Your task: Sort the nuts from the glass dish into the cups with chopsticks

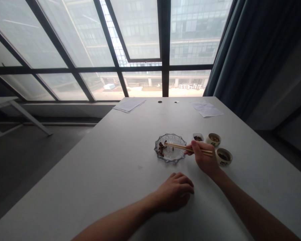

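My right hand (203,156) is closed around a pair of wooden chopsticks (177,146). Their tips point left over a scalloped clear glass dish (170,160). Dark brown dried pieces (161,149) lie at the dish's left side, and a small brown bit shows by the chopstick tips; whether it is pinched I cannot tell. My left hand (176,191) rests on the table in front of the dish, fingers curled in, with nothing visible in it. Beyond and beside my right hand stand a small white container (198,137) with dark bits and two cream cups (214,140) with contents.
The white table (110,167) reaches toward the windows. Papers (129,104) lie at its far left and more sheets (207,108) at the far right. Two small round fittings are set near the back edge. A dark curtain (230,50) hangs on the right; another table (5,102) stands left.
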`<state>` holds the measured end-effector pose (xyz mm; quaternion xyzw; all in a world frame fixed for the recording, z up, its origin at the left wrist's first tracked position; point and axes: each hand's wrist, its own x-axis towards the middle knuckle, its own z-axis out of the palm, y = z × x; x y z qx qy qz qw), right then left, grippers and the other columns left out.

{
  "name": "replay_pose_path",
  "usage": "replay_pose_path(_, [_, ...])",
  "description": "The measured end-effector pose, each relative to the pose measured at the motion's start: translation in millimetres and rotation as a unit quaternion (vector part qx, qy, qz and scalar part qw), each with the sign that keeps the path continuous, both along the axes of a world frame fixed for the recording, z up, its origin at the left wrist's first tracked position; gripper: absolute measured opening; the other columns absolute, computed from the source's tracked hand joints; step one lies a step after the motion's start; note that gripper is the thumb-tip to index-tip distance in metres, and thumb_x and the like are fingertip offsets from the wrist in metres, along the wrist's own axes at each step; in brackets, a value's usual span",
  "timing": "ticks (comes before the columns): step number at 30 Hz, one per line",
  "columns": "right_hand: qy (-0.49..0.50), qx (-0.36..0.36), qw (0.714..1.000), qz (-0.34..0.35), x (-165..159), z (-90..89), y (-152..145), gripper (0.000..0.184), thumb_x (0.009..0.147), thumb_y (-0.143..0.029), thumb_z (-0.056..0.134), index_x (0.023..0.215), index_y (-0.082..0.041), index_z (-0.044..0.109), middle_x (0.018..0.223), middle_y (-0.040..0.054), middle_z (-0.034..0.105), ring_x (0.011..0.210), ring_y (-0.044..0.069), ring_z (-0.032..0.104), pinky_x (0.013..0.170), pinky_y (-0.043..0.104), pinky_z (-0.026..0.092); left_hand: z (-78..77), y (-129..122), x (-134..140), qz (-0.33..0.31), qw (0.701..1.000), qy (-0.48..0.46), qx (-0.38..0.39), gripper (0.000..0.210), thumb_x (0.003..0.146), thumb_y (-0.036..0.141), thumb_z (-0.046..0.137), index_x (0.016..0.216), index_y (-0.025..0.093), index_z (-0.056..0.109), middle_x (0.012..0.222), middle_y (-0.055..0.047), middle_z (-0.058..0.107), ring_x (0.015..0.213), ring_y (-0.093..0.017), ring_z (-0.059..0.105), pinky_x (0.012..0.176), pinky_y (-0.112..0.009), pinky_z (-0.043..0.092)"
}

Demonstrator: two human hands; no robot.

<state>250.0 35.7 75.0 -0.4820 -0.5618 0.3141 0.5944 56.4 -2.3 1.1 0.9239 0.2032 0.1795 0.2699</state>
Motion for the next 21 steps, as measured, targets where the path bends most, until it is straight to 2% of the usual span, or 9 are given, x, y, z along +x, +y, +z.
replay_pose_path(8, [-0.006, 0.003, 1.000, -0.005, -0.1, 0.1, 0.5, 0.049, 0.098, -0.064, 0.066, 0.082, -0.019, 0.079, 0.070, 0.0087, 0.079, 0.061, 0.023, 0.077, 0.059, 0.031, 0.063, -0.9, 0.3, 0.3, -0.001, 1.000, 0.005, -0.005, 0.018, 0.094, 0.020, 0.070, 0.111, 0.028, 0.072, 0.127, -0.001, 0.074, 0.120, -0.024, 0.063, 0.108, -0.037, 0.042])
replay_pose_path(16, [-0.089, -0.029, 0.993, 0.066, -1.1, -15.5, 8.2, 0.051, 0.102, -0.063, 0.059, 0.081, -0.020, 0.075, 0.071, 0.0076, 0.078, 0.064, 0.023, 0.077, 0.063, 0.032, 0.062, -3.7, -0.2, -0.2, 0.004, 1.000, -0.009, -0.002, 0.019, 0.094, 0.020, 0.071, 0.111, 0.027, 0.071, 0.126, 0.000, 0.074, 0.118, -0.022, 0.063, 0.108, -0.036, 0.041])
replay_pose_path(21, [-0.103, -0.039, 0.989, 0.095, -3.1, -20.7, 11.0, 0.049, 0.103, -0.060, 0.059, 0.081, -0.020, 0.075, 0.080, 0.0087, 0.080, 0.072, 0.023, 0.077, 0.067, 0.031, 0.062, -3.4, -0.4, -0.3, 0.006, 1.000, -0.009, 0.000, 0.019, 0.093, 0.020, 0.072, 0.111, 0.027, 0.071, 0.126, 0.000, 0.074, 0.118, -0.022, 0.064, 0.107, -0.036, 0.042])
